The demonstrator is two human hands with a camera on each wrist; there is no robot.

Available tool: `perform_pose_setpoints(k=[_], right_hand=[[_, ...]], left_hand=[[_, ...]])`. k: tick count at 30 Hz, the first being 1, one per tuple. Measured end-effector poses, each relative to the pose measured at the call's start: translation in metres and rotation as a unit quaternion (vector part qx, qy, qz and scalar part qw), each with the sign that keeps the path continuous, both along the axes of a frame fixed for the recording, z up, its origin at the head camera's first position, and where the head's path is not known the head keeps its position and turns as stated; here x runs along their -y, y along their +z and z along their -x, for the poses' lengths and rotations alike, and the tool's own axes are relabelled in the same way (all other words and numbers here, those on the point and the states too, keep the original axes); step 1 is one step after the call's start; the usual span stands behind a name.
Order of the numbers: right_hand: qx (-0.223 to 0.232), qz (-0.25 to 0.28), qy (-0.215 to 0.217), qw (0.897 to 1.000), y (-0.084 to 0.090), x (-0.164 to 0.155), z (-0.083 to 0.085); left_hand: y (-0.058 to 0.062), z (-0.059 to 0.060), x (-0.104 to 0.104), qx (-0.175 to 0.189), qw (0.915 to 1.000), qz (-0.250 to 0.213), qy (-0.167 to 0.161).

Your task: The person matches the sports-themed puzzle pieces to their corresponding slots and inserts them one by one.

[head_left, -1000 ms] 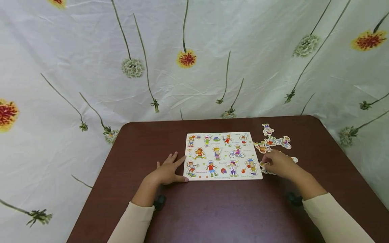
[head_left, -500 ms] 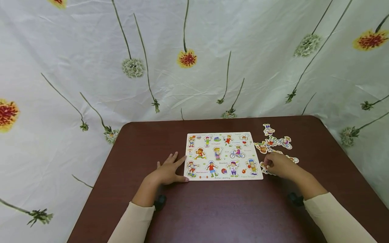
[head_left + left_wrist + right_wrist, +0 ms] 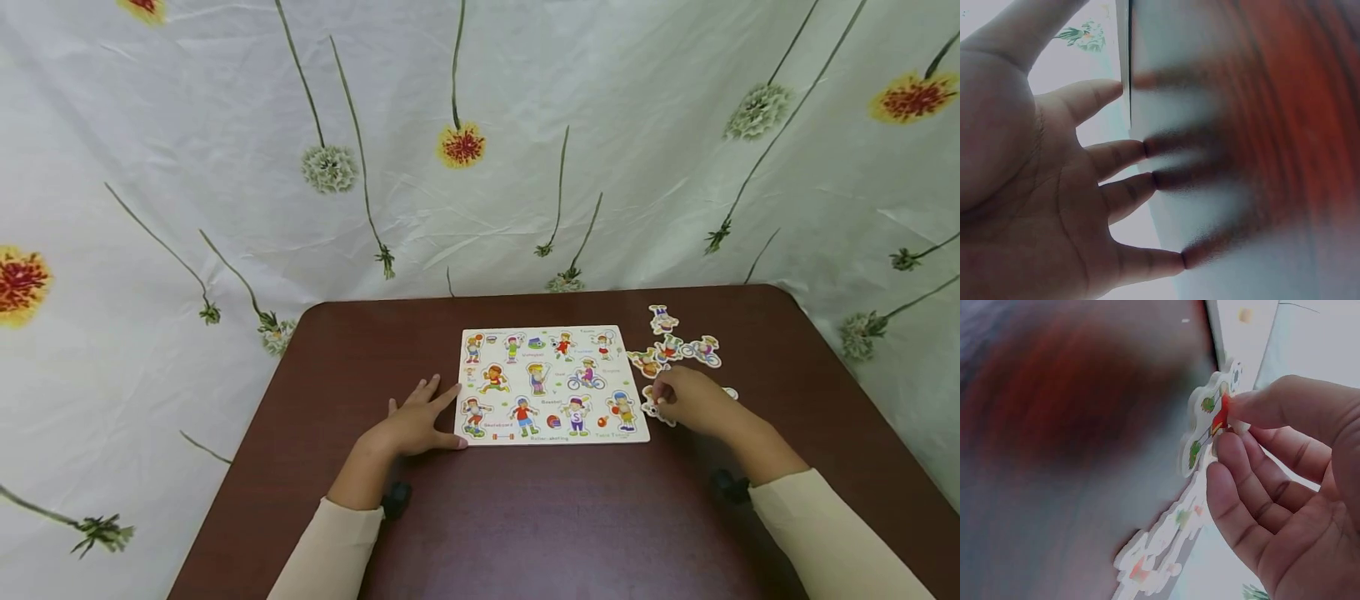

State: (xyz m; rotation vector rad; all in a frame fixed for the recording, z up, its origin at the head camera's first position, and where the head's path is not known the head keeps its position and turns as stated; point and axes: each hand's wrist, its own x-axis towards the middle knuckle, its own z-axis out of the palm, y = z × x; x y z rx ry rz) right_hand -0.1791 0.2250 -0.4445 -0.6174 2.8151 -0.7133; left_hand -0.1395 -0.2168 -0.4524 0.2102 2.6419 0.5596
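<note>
A white puzzle board [image 3: 555, 439] with cartoon sports figures lies flat in the middle of a dark red-brown table [image 3: 525, 517]. My left hand [image 3: 416, 421] rests flat on the table, its straight fingers [image 3: 1122, 156] touching the board's near-left corner. My right hand [image 3: 686, 400] is just off the board's right edge. In the right wrist view its thumb and index finger [image 3: 1235, 450] pinch the red peg [image 3: 1223, 412] of a loose puzzle piece [image 3: 1204, 431]. That piece [image 3: 651, 410] shows at the hand's left side.
More loose figure pieces lie on the table beyond the right hand: one [image 3: 663, 319] at the far side, a cyclist [image 3: 702, 351] and another [image 3: 645, 362]. A further piece [image 3: 1160, 550] lies under the pinched one. A flowered white cloth [image 3: 480, 125] hangs behind the table.
My right hand has shifted slightly away from me and toward the board with the pinched piece. The left hand and the board have stayed put.
</note>
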Motion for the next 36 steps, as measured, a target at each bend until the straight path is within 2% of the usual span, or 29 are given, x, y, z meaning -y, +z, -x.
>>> perform_pose_setpoints(k=[10,18,25,30,36], right_hand=[[-0.010,0.018,-0.008,1.000,0.007,0.015,0.009],[-0.004,0.025,-0.028,0.999,0.009,0.031,0.023],[-0.021,0.035,-0.033,0.999,0.008,0.044,0.037],[-0.022,0.038,-0.052,0.998,0.009,0.057,0.046],[-0.040,0.048,-0.055,0.997,0.012,0.073,0.055]], left_hand=[[-0.001,0.000,0.000,-0.003,1.0000,-0.004,0.002],[-0.004,0.001,-0.003,-0.010,0.9998,-0.006,0.014],[-0.004,0.002,-0.007,-0.011,0.9996,-0.009,0.026],[-0.002,0.003,-0.008,-0.011,0.9997,0.000,0.022],[0.000,0.003,-0.008,-0.012,0.9998,0.005,0.013]])
